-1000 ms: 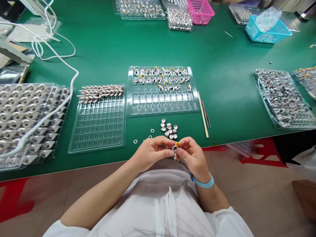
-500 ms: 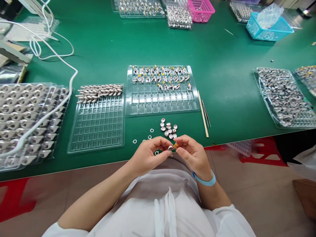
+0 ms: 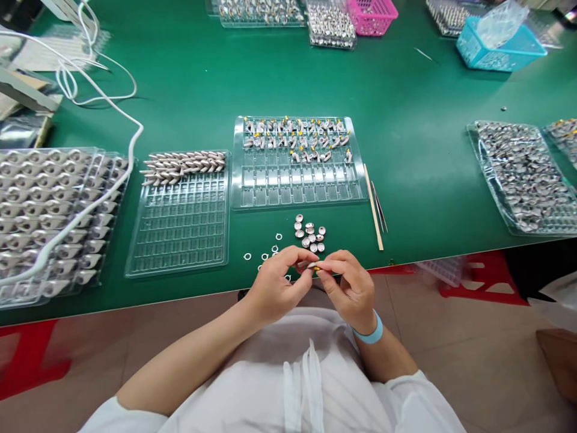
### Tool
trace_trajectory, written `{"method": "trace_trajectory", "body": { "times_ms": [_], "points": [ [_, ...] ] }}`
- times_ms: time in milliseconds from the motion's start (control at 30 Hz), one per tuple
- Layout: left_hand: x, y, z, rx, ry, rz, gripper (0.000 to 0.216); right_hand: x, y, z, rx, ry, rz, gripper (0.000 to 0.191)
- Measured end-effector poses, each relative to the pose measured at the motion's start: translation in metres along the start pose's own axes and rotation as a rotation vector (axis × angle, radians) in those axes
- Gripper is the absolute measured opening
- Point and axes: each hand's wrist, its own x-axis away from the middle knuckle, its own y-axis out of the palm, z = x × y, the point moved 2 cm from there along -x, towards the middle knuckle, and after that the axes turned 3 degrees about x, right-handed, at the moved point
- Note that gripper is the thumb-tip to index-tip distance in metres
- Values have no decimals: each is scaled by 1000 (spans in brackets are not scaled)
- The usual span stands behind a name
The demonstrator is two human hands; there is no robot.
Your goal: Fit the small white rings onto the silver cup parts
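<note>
Near the table's front edge my left hand (image 3: 280, 281) pinches a small silvery metal part (image 3: 311, 265) between thumb and fingers. My right hand (image 3: 349, 284) is closed beside it, its fingertips on a tiny yellow piece (image 3: 317, 269) that meets the metal part. Fingertips hide much of both. Just beyond my hands lies a loose group of small round metal cups (image 3: 312, 238). Several thin white rings (image 3: 265, 257) are scattered by my left hand, some partly covered. Behind the cups, a clear tray (image 3: 297, 195) holds rows of small metal parts with yellow tips.
Left of centre, another clear tray (image 3: 178, 240) carries stacked metal pieces; a fuller tray (image 3: 54, 222) lies under a white cable (image 3: 103, 204). A wooden stick (image 3: 373, 207) and tweezers (image 3: 380, 207) lie right. Beyond are a filled tray (image 3: 525, 174), blue basket (image 3: 500, 51) and pink basket (image 3: 373, 18).
My right hand has moved slightly left, bringing the yellow piece against the metal part. That part now lies flatter between my fingertips. The whole view has shifted a little.
</note>
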Motion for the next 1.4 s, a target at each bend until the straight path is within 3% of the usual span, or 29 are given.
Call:
{"method": "trace_trajectory", "body": {
  "times_ms": [200, 467, 967, 1200, 1400],
  "points": [
    [-1, 3, -3, 0, 28, 41, 17, 4, 0, 0, -2, 3, 30, 25],
    [-1, 3, -5, 99, -108, 17, 18, -2, -10, -4, 124, -8, -103, 22],
    [0, 4, -5, 270, -245, -43, 24, -6, -18, -5, 193, 5, -169, 14],
    [0, 4, -8, 148, -195, -10, 24, -7, -18, -5, 222, -5, -221, 13],
    [2, 4, -13, 289, -237, -136, 30, -7, -17, -3, 227, 21, -216, 12]
  ]
}}
